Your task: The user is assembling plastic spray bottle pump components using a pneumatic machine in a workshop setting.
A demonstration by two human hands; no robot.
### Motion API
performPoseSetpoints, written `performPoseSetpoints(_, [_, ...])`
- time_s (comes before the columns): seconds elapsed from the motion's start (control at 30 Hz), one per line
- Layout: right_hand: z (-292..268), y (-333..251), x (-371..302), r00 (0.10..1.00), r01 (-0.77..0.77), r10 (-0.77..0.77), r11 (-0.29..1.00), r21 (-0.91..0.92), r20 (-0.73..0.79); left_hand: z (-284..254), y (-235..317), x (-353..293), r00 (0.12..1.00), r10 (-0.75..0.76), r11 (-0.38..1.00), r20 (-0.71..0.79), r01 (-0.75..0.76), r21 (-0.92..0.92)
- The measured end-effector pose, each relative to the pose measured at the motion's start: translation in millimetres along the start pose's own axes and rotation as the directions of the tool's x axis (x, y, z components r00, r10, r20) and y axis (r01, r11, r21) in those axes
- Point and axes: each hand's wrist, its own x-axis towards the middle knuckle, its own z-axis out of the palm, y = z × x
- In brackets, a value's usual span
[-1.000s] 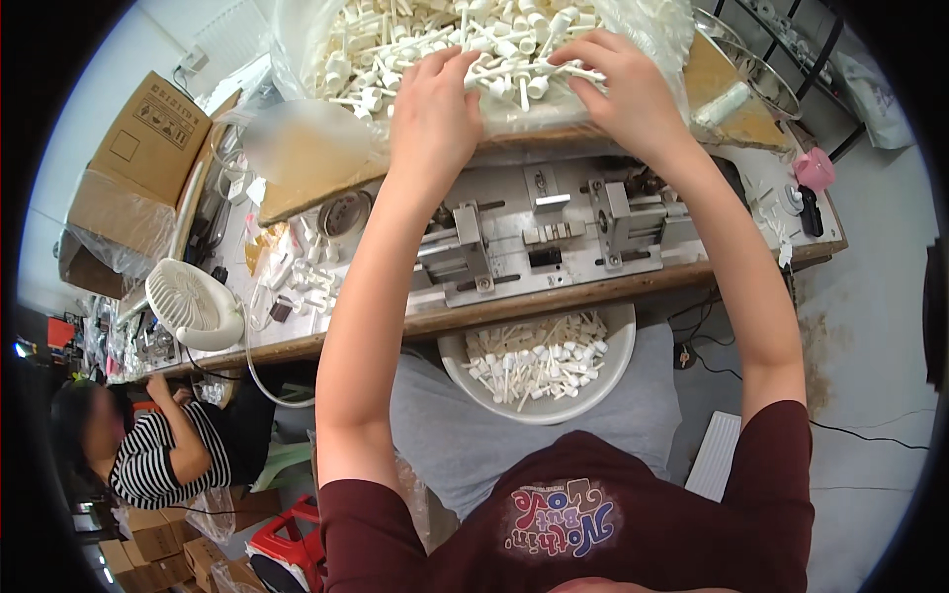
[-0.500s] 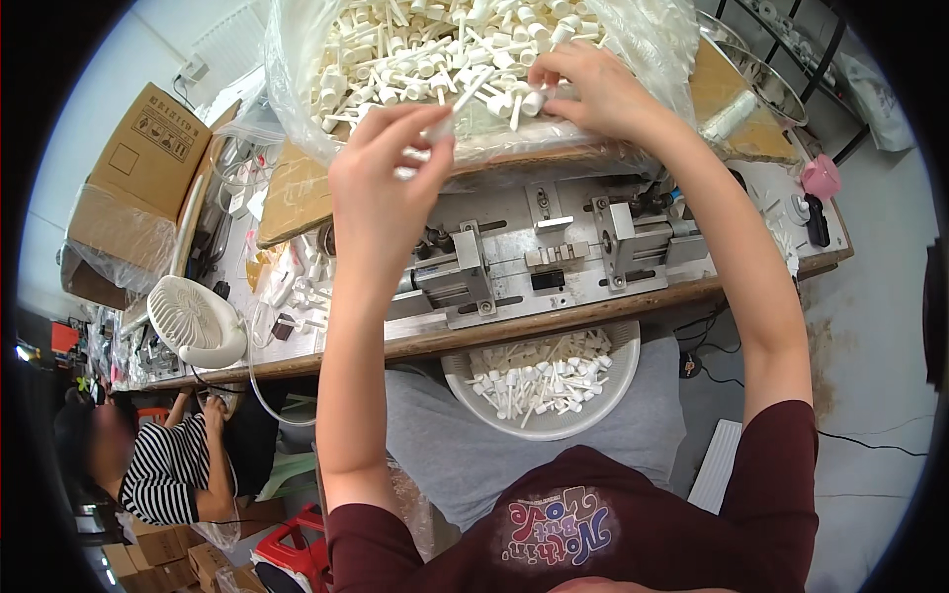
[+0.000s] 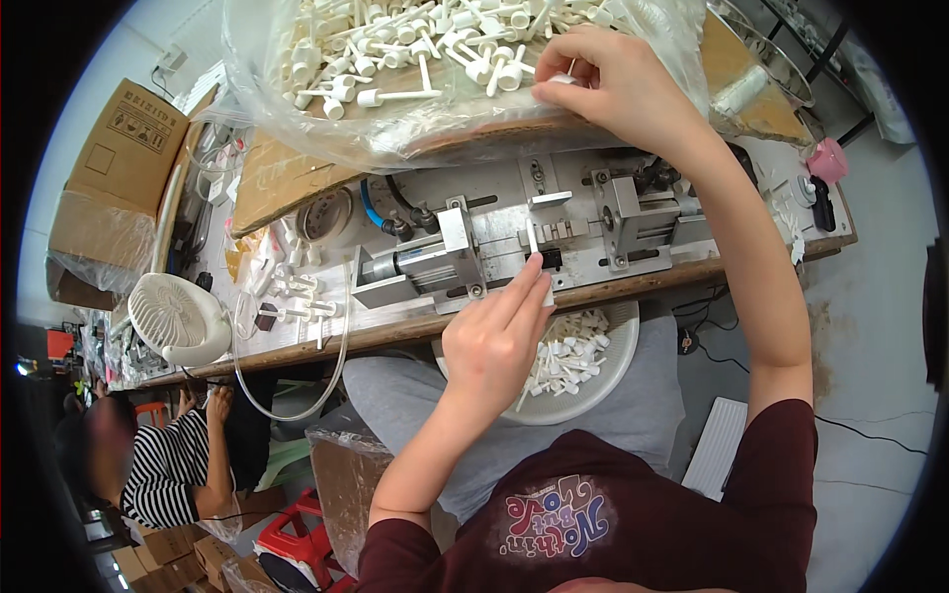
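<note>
My left hand (image 3: 497, 336) is over the front of a metal fixture (image 3: 554, 232), fingers pinched around a white plastic stemmed cap (image 3: 532, 238). The thin stem points away from me toward the slotted block; most of the head is hidden by my fingers. At the front edge of a clear plastic bag (image 3: 376, 148), my right hand (image 3: 618, 84) is closed on another white stemmed cap (image 3: 563, 79), only partly visible. Several loose stemmed caps (image 3: 400, 96) lie in the bag close by.
Below the bench edge, a white basket (image 3: 625, 371) of stemmed caps rests on my lap. Cardboard (image 3: 282, 183) lies under the bag. A white fan (image 3: 178, 318) and looping clear tube (image 3: 346, 366) are at left. Another person in stripes (image 3: 163, 474) sits further left.
My left hand has come down from the bag to the fixture with a stemmed cap. My right hand stays at the bag, slightly shifted. The bag's front edge has sagged and spread toward the left.
</note>
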Motion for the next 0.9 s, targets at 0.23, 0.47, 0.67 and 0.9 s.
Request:
performPoseSetpoints(0.23, [-8.3, 8.3, -10.2, 0.997, 0.036, -0.051, 0.972, 0.234, 0.055, 14.6, -6.3, 11.5, 0.999, 0.016, 0.996, 0.046, -0.020, 0.081])
performPoseSetpoints(0.47, [-0.5, -0.2, -15.9, 0.998, 0.055, -0.057, 0.985, 0.166, 0.009, 12.8, -2.7, 17.3, 0.997, -0.014, 0.995, 0.078, 0.006, 0.096])
performPoseSetpoints(0.67, [-1.9, -13.0, -31.6, 0.986, 0.116, -0.094, 0.981, 0.157, -0.138, 12.1, -2.5, 19.0, 0.996, -0.036, 0.997, 0.087, 0.029, 0.075])
performPoseSetpoints(0.9, [4.9, -33.1, -77.1, 0.968, 0.143, -0.085, 0.960, 0.242, -0.236, 11.6, -3.0, 19.1, 0.992, -0.076, 0.997, 0.104, 0.072, 0.039])
